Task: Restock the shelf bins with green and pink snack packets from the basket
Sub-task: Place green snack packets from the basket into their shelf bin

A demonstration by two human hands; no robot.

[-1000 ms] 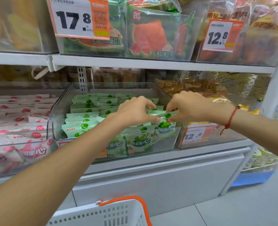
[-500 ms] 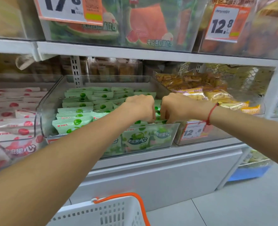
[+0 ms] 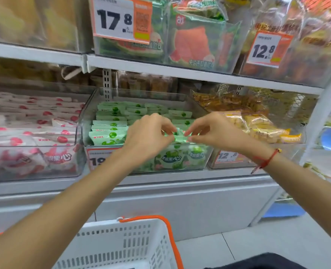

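Both hands have lifted from fists in the green bin (image 3: 199, 162); left hand (image 3: 151, 133) and right hand (image 3: 213, 131) now pinch one green packet (image 3: 178, 135), aligning it for placement

A clear plastic shelf bin (image 3: 195, 164) sits in the middle of the white metal shelf (image 3: 180, 176), with rows of green snack packets (image 3: 110, 135) stacked inside it. Left of it, touching, is a second clear bin (image 3: 34, 169) of pink snack packets (image 3: 44, 133); right of it, a third clear bin (image 3: 294, 150) of yellow snack packets (image 3: 261, 131). The left hand (image 3: 149, 134) and right hand (image 3: 217, 131) meet above the middle bin's front, both on one green packet (image 3: 179, 135). Below, in front of the shelf, stands a white plastic basket with orange handle (image 3: 122, 247).
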